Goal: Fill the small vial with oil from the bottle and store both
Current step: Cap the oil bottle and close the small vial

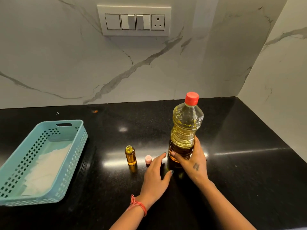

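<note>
Upright, oil bottle gripped by right hand, left hand flat, fingers outstretched.

Overall light: I see a dim, warm, yellowish indoor scene, brighter on the marble wall than on the black tabletop.
Light source: from above and out of view; I cannot see a lamp.
Glare: white streaks and spots shine on the polished tabletop, one spot behind the vial, a long streak far right.
Shadows: soft and faint; a shaded band falls down the wall's right corner.
Bottle: light passes through the oil, which glows gold.
Sharpness: I find the centre fairly crisp; the switch plate looks slightly soft.
Distortion: wide-angle bending curves the tabletop's back edge and stretches the basket at left.
</note>
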Demonstrator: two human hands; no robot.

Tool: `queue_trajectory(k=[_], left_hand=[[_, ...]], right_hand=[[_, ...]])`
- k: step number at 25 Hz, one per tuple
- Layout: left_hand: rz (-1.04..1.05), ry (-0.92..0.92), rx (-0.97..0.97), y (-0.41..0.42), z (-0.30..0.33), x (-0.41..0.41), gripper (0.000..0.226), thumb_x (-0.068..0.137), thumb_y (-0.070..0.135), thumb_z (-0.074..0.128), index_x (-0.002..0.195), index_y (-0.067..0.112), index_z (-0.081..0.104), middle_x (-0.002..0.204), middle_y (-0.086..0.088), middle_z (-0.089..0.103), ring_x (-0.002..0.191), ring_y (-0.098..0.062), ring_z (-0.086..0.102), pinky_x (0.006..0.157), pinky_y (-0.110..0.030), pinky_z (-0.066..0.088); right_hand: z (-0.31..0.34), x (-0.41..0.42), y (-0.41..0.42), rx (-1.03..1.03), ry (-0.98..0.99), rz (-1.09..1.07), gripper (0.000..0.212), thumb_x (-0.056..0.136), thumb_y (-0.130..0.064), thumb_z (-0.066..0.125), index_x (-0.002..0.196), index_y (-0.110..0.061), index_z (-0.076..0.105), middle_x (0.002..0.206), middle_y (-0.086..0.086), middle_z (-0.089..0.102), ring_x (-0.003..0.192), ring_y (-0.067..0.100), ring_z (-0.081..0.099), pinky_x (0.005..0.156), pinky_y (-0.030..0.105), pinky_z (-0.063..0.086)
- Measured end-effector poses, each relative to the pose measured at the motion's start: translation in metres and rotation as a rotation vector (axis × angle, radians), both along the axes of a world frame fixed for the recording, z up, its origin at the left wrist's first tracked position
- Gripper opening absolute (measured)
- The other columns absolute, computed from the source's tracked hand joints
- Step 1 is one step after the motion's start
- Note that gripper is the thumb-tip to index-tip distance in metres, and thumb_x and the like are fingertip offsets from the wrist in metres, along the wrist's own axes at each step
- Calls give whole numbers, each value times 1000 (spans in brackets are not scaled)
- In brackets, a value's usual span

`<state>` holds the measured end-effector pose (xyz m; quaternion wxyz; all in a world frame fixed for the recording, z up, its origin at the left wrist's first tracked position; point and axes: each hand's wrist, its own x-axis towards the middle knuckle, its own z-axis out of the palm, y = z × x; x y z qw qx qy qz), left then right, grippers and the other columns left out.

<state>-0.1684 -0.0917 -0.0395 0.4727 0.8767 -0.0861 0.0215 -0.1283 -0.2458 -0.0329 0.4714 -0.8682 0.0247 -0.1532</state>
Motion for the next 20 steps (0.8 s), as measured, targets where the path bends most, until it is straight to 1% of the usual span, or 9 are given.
queue_trajectory(k=[4, 8, 10, 12, 15, 20], left_hand=[[24, 10, -29, -6, 1, 7, 57, 83, 22, 64, 135, 25, 39, 129, 15, 46, 121, 0, 42, 103, -20, 37], [36, 56, -88, -9, 7, 11, 55, 84, 19, 64, 133, 25, 41, 122, 19, 45, 115, 1, 42, 99, -20, 37], [42, 82, -97, -10, 6, 13, 56, 84, 21, 64, 134, 25, 40, 130, 12, 48, 118, -3, 44, 100, -23, 39], [54, 110, -100, -10, 4, 15, 58, 84, 23, 64, 136, 25, 38, 137, 6, 47, 122, -8, 45, 101, -24, 40], [60, 129, -114, -10, 4, 17, 57, 85, 22, 64, 136, 26, 37, 139, 5, 46, 124, -10, 45, 99, -20, 37], [62, 140, -128, -10, 5, 18, 58, 85, 22, 63, 136, 26, 36, 139, 6, 45, 117, -1, 42, 97, -17, 36]], right_hand=[[4, 14, -1, 9, -12, 31, 94, 63, -52, 77, 138, -24, 30, 131, -2, 52, 121, 13, 49, 98, 39, 46], [6, 32, 0, -4, -10, 44, 94, 63, -53, 76, 138, -23, 29, 132, 0, 51, 123, 16, 48, 98, 41, 46], [7, 43, 0, -11, -13, 49, 93, 64, -52, 77, 138, -21, 29, 132, 1, 51, 123, 18, 48, 99, 42, 45], [8, 54, 1, -24, -16, 55, 93, 65, -51, 77, 138, -21, 29, 134, 2, 50, 124, 19, 47, 99, 43, 44], [8, 69, 3, -36, -6, 59, 93, 66, -52, 75, 139, -21, 28, 136, 3, 49, 125, 20, 46, 101, 45, 43], [7, 79, 3, -48, 9, 64, 93, 65, -56, 73, 139, -23, 27, 136, 3, 48, 125, 21, 47, 101, 45, 44]])
